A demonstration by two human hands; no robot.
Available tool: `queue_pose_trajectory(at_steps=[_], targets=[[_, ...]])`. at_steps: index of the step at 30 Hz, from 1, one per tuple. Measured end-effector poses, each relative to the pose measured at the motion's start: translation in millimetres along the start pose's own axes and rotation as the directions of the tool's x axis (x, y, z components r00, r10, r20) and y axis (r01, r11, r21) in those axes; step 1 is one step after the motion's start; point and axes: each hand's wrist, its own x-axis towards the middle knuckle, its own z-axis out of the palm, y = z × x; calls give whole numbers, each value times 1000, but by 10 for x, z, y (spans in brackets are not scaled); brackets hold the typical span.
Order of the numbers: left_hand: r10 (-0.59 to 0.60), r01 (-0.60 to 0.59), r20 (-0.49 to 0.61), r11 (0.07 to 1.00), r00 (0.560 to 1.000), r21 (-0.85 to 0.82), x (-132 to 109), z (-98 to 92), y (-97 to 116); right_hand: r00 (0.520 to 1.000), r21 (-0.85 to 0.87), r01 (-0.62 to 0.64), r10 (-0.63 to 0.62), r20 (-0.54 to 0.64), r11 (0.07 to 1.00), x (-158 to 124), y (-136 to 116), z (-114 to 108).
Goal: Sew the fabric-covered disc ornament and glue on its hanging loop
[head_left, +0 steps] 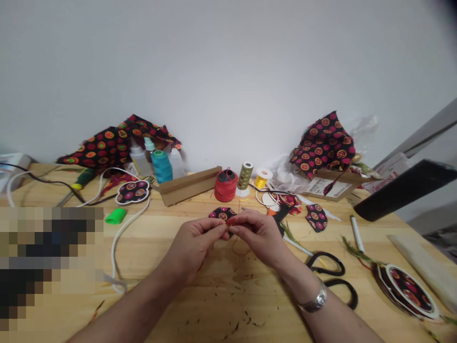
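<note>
Now: two hands pinch a small patch at mid-table

Both hands meet over the middle of the wooden table [214, 295]. The left hand [194, 243] and the right hand [260, 233] each have fingertips pressed together on a small fabric patch [221, 214], black with pink and orange dots, held just above the table top. A red bit [231, 220] shows where the fingertips meet, and a thin orange thread [238, 247] hangs down from there in a loop. The right wrist wears a silver bracelet [316, 301]. Just behind the patch stands a red spool [225, 185], with a gold spool [244, 177] and a yellow spool [262, 180] beside it. Black scissors [332, 274] lie to the right of the right forearm, and a white marker [356, 233] lies beyond them.
</note>
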Motion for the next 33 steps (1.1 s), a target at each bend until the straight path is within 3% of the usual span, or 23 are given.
queue_pose_trajectory(at_steps=[7,13,19,25,33], targets=[[13,-16,-65,999,998,-51,74,-49,-92,999,-120,-47,46,-18,992,24,-16,-79],[-18,5,-106,993,994,-121,95,-58,-106,993,-69,67,-60,98,995,-26,-101,-72],[-51,37,-75,984,996,-173,70,-23,-49,972,-1,-9,9,233,1000,-50,-173,-85],[-100,93,-38,985,994,-147,51,-23,-44,996,-128,10,1,89,992,-40,-105,-76],[-117,116,-4,989,993,-90,37,-3,-7,995,-315,91,-75,64,945,-51,-57,-94]])
